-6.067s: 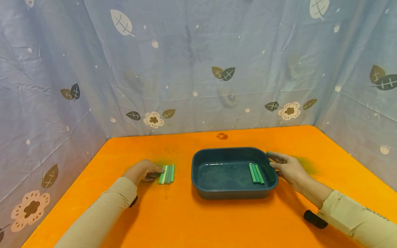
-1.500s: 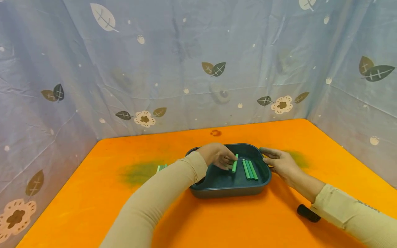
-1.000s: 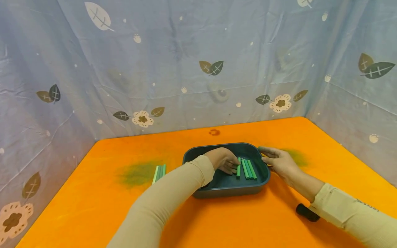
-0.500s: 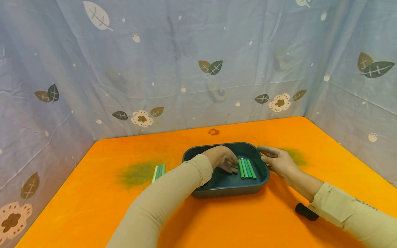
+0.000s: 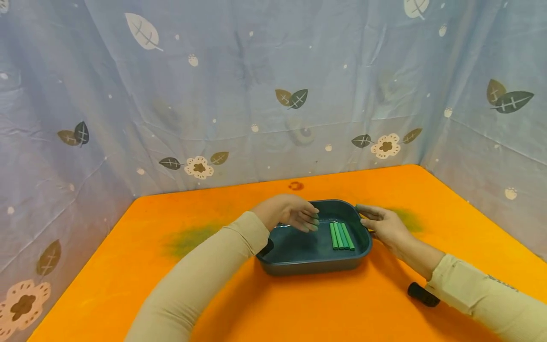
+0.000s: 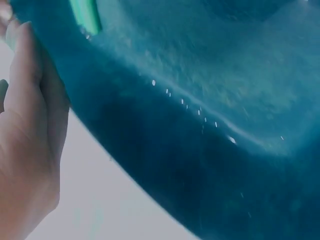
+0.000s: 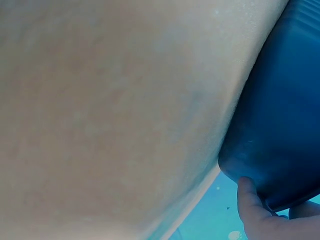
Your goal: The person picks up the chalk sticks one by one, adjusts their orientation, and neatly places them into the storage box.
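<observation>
A dark teal rectangular tray [image 5: 307, 267] stands on the orange table. Several green chalk-like sticks [image 5: 342, 236] lie side by side in its right half; the end of one green stick [image 6: 86, 15] shows in the left wrist view. My left hand [image 5: 295, 213] hovers over the tray's left part, away from the sticks, its fingers loose and holding nothing. At the tray's right end, my right hand [image 5: 386, 229] rests its extended fingers against the outside by the rim. A fingertip [image 7: 246, 187] touches the outer wall in the right wrist view.
A patterned blue-grey curtain [image 5: 239, 109] encloses the table [image 5: 325, 308] at the back and sides. Green smudges [image 5: 192, 240] mark the tabletop left of the tray. Dark wrist cameras [image 5: 423, 294] hang beneath the sleeves. My left forearm blocks the view of the table behind it.
My left hand has brought a green stick from the table group, laid it beside the others in the tray, let go and drawn back up and left. My right hand stays at the tray.
</observation>
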Demonstrator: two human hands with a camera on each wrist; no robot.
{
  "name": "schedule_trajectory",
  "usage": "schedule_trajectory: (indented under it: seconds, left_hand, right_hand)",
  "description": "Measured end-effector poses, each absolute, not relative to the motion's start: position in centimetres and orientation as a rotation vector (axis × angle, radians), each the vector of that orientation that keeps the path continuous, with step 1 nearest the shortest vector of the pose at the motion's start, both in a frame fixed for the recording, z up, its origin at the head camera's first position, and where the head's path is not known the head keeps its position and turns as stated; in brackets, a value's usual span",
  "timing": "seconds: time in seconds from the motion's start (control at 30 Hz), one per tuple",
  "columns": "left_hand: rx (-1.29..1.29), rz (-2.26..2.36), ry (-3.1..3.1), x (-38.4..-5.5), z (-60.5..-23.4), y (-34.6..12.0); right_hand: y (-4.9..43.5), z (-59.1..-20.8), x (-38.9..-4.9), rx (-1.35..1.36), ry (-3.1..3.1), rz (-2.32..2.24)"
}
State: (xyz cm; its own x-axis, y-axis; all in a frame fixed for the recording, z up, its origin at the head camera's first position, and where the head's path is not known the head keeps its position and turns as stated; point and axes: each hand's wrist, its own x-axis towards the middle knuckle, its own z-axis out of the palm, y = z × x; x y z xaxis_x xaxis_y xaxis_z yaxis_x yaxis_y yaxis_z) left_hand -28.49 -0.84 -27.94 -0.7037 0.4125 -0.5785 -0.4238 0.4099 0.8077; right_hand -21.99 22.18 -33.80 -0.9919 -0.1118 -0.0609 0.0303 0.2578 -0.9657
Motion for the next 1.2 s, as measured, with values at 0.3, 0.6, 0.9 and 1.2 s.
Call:
schedule_trajectory:
  seconds: [0.3,0.6,0.9,1.2]
  left_hand:
    - [0.023,1.442,1.874,-28.2,-26.8,-4.8]
    - [0.024,1.497,1.891,-27.5,-25.8,-7.8]
    - [0.051,1.508,1.92,-26.7,-26.7,-10.3]
    - [0.07,1.521,1.953,-26.0,-27.5,-12.9]
  right_hand:
    - [22.3,-33.8,-22.0,-0.087,2.394,-1.844]
    - [22.1,-33.7,-21.9,-0.08,2.387,-1.837]
    - [22.1,-33.7,-22.1,-0.072,2.385,-1.836]
    - [22.2,-33.8,-22.2,-0.086,2.389,-1.835]
